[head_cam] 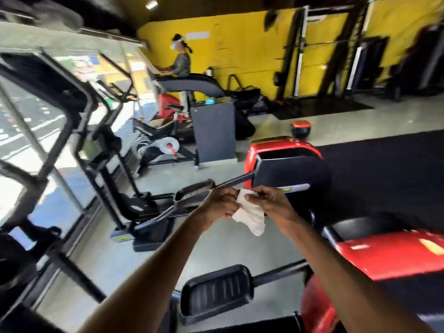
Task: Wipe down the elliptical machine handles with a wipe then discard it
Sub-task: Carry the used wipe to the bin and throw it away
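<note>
Left grip (pixel 219 204) and right grip (pixel 271 202), extended side by side at mid-frame, both held the white wipe (pixel 249 218) — the left with its fingers curled onto the upper left edge, the right with thumb and fingertips pinching the upper right corner. The wipe hung crumpled between and just below the two grips, in the air, touching no machine. Beneath the forearms lay a black ribbed pedal (pixel 216 290) on a dark bar that ran to a red housing (pixel 396 257) at lower right. Just behind the grips stood a second pedal (pixel 192 194), its grey bar leading to a red-and-black housing (pixel 283 159). Along the left side rose dark, blurred uprights and handles (pixel 79 97) beside a window wall (pixel 28 131) — which bar belonged to which machine could not be told. Farther back, on the grey floor (pixel 264 126), stood a dark grey box (pixel 213 131), and beyond it a person (pixel 182 62) on a treadmill (pixel 192 84), facing left before a yellow wall (pixel 240 49). A black mat (pixel 384 164) covered the floor at the right.
</note>
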`<state>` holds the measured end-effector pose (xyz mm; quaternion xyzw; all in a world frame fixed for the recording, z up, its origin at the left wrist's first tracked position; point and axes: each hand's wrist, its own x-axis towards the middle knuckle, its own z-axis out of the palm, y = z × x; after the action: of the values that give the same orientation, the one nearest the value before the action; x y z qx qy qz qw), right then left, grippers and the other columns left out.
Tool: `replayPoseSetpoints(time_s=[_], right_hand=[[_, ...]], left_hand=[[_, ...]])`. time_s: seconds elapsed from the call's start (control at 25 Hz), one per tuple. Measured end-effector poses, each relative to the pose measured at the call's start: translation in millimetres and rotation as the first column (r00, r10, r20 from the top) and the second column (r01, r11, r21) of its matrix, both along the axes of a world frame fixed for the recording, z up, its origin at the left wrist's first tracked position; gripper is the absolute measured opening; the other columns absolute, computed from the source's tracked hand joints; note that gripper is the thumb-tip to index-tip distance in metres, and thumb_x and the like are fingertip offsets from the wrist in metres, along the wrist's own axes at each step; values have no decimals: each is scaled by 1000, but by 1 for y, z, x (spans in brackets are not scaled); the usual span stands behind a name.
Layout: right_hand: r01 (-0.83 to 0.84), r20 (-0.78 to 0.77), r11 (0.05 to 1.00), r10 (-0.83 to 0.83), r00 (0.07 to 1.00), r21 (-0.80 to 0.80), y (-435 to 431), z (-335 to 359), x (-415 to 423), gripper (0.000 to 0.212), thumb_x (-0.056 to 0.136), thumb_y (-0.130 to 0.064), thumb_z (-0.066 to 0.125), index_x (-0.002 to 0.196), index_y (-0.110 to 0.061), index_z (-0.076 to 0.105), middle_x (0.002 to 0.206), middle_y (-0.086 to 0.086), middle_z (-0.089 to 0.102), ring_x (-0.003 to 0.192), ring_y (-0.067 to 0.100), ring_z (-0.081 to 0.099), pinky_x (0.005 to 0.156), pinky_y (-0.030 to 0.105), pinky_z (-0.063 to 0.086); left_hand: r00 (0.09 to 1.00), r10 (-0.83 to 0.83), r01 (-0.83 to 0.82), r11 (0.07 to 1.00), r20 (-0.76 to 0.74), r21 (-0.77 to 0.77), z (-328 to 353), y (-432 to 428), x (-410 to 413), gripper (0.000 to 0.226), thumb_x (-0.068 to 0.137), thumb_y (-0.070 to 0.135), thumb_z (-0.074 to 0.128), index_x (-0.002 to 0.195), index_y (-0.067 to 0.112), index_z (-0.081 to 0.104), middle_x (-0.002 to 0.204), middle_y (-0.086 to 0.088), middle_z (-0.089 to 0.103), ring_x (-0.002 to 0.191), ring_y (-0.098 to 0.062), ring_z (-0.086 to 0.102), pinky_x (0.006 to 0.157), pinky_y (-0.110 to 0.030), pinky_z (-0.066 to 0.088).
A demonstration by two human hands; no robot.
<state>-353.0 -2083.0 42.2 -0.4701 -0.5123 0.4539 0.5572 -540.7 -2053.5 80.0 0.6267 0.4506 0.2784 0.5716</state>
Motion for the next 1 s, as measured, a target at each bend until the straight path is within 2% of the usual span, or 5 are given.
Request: replayPoseSetpoints(time_s=[0.12, 0.36, 0.48, 0.72, 1.0], right_hand=[[182, -81, 983, -181, 980, -3, -45, 3, 76, 39, 76, -10, 83, 106, 8, 65, 93, 17, 70, 83, 26, 66, 79, 37, 53], [373, -47, 927, -374, 926, -37, -134, 4, 219, 21, 82, 4, 76, 100, 3, 66, 82, 8, 66, 66, 13, 62, 56, 21, 49], [423, -64, 903, -428, 902, -72, -172, 6, 290, 16, 85, 3, 74, 95, -5, 65, 83, 11, 63, 69, 18, 61, 54, 24, 49], [539, -33, 832, -547, 836, -131, -228, -5, 416, 15, 83, 5, 77, 90, 0, 65, 72, 10, 62, 57, 14, 55, 50, 23, 41], [694, 35, 698, -700, 713, -174, -215, -39, 534, 15, 79, -8, 85, 87, -7, 72, 76, 5, 68, 69, 14, 62, 61, 27, 50]], left_hand=[[992, -130, 129, 990, 3, 48, -2, -14, 88, 38, 75, -14, 68, 112, -10, 60, 83, -17, 54, 62, -20, 55, 53, -23, 52], [930, -368, 368, 929, -5, 31, -10, -51, 258, 26, 96, 4, 63, 116, 19, 68, 109, -19, 70, 101, -35, 72, 84, -48, 60], [906, -419, 422, 904, -51, 65, -15, -71, 338, 15, 96, 3, 65, 103, 16, 69, 95, -12, 71, 88, -25, 71, 86, -50, 60], [828, -550, 560, 818, -108, 129, -24, -103, 476, 25, 95, -8, 59, 98, 15, 67, 88, -12, 67, 70, -17, 68, 57, -32, 60], [813, -565, 581, 801, -139, 143, -52, -85, 603, 12, 93, 4, 69, 95, 16, 72, 87, -11, 74, 79, -21, 74, 73, -41, 64]])
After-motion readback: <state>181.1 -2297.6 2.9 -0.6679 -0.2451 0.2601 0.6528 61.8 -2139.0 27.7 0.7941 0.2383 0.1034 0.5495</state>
